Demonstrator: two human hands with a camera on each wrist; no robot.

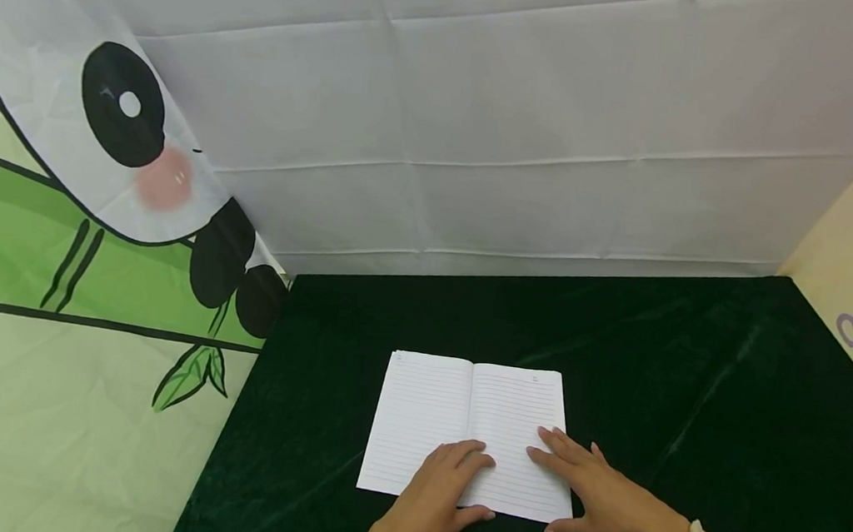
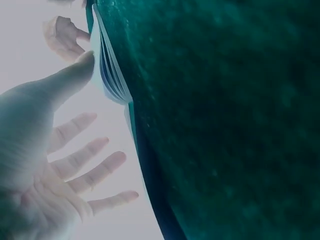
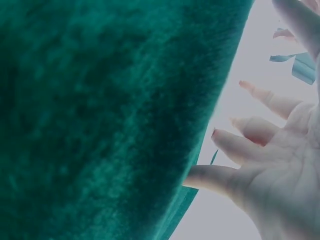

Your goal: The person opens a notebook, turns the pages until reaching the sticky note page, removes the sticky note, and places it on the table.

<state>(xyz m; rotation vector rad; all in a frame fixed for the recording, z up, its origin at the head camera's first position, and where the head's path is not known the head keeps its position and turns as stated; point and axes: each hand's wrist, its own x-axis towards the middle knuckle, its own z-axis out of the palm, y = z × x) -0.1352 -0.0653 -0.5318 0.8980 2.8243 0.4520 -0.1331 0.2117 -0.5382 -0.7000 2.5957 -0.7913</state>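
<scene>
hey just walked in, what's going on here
A person has both hands at an open lined notebook on a dark green cloth. The left hand is over its lower middle, near the fold; the right hand is over the right page's outer edge. Neither grips it, and I can't tell how firmly they touch. No handwriting shows on the pages.

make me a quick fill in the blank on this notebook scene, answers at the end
1. Both visible pages of the open notebook are ruled with printed ____.
2. The cloth beneath it is dark ____ in colour.
3. The right hand is partly over the notebook's ____ page.

Missing words: lines; green; right
</scene>
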